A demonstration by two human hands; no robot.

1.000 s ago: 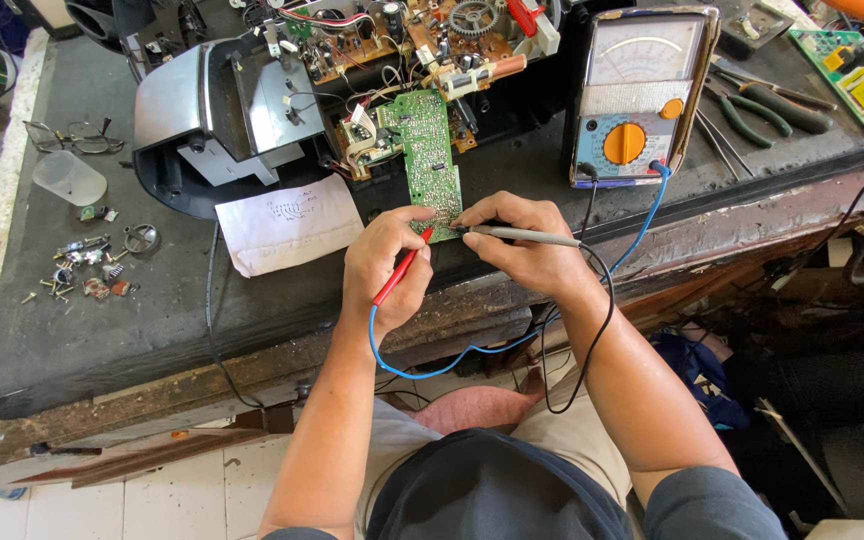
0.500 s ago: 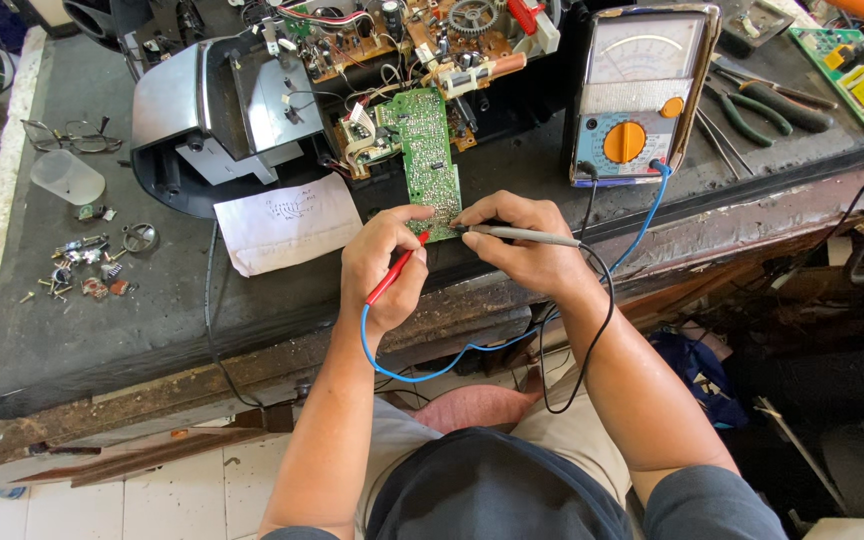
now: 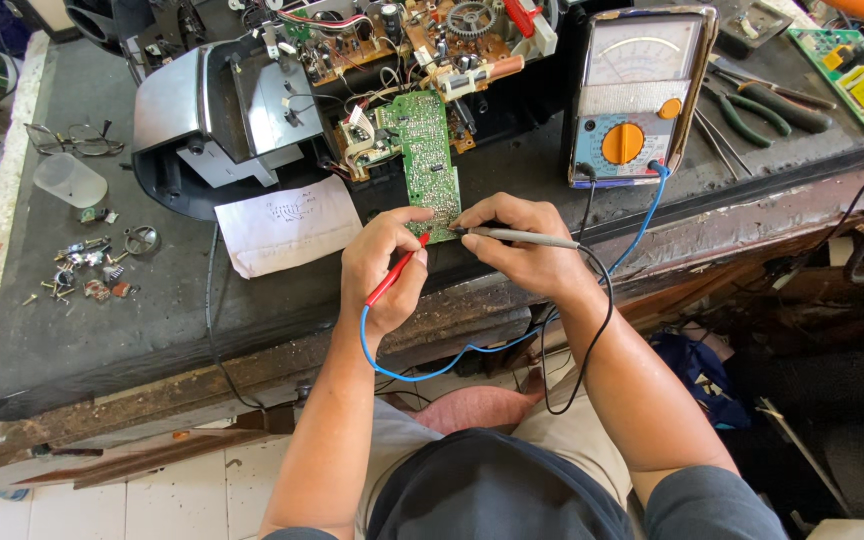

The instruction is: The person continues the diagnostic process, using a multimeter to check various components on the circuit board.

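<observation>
Probing: my left hand (image 3: 384,268) pinches the red probe (image 3: 396,270), right hand (image 3: 520,245) the grey probe (image 3: 522,237).
Board: the green circuit board (image 3: 429,165) seems light, stiff, fragile; grip edges.

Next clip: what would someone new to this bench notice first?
Front and centre, the left hand holds a red probe and the right hand a grey probe, both tips at the lower edge of a green circuit board. Behind the right hand stands an analog meter with an orange dial. A white paper note lies left of the hands.
</observation>
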